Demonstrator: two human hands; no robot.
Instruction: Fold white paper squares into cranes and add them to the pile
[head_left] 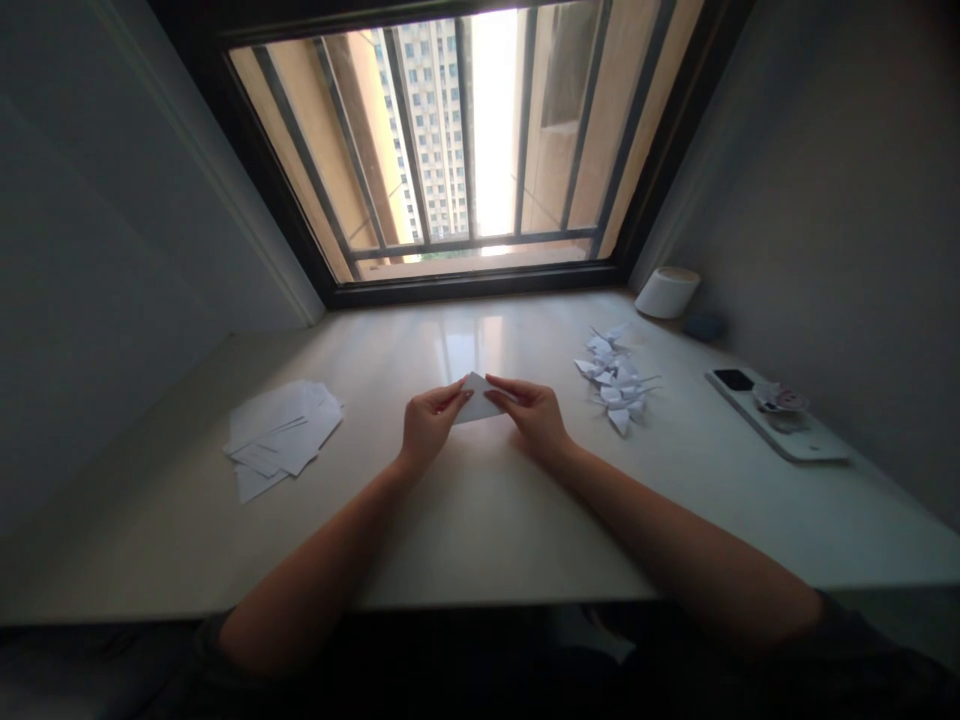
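A small folded piece of white paper (475,398) is held just above the pale desk (480,520) in the middle of the view. My left hand (427,422) pinches its left side with the fingertips. My right hand (534,412) pinches its right side, fingers pressed together along the top edge. Both forearms reach in from the bottom of the picture.
A loose stack of white paper sheets (281,436) lies at the left. A pile of several folded paper figures (616,383) sits at the right. Further right are a white phone (780,418) and a white round container (667,292). A barred window (465,140) is behind the desk.
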